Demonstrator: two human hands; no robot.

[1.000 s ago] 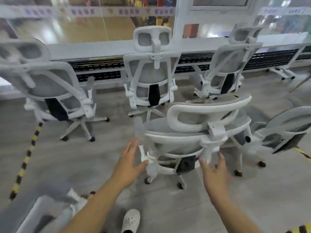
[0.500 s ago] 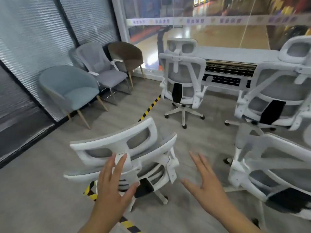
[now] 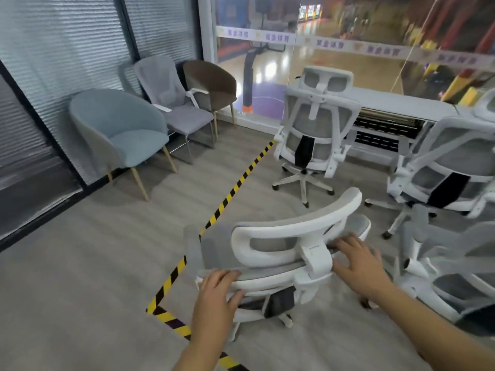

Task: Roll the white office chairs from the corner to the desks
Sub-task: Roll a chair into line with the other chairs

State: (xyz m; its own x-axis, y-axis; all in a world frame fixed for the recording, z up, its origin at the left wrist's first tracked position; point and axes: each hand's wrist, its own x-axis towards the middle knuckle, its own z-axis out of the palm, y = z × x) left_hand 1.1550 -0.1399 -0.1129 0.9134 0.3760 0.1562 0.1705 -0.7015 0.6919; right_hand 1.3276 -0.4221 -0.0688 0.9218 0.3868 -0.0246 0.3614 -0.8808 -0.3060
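Note:
The nearest white office chair (image 3: 292,231), with grey mesh and a curved headrest, stands just in front of me and leans back toward me. My left hand (image 3: 217,295) grips the left end of its backrest top, fingers curled over the rim and thumb underneath. My right hand (image 3: 359,263) lies on the backrest top to the right of the headrest bracket, fingers spread and fairly straight. A second white office chair (image 3: 316,124) faces the long white desk (image 3: 401,105) by the window. Two more white chairs (image 3: 442,167) (image 3: 455,279) crowd the right side.
Black-and-yellow floor tape (image 3: 233,188) runs diagonally and turns a corner near my left arm. A blue armchair (image 3: 117,132), a grey chair (image 3: 171,103) and a brown armchair (image 3: 211,84) line the blinds-covered wall on the left. Open grey floor lies at the lower left.
My view swung left and then steadied. Both hands, which hovered open near the chair, have landed on its backrest top, and the left now grips the rim.

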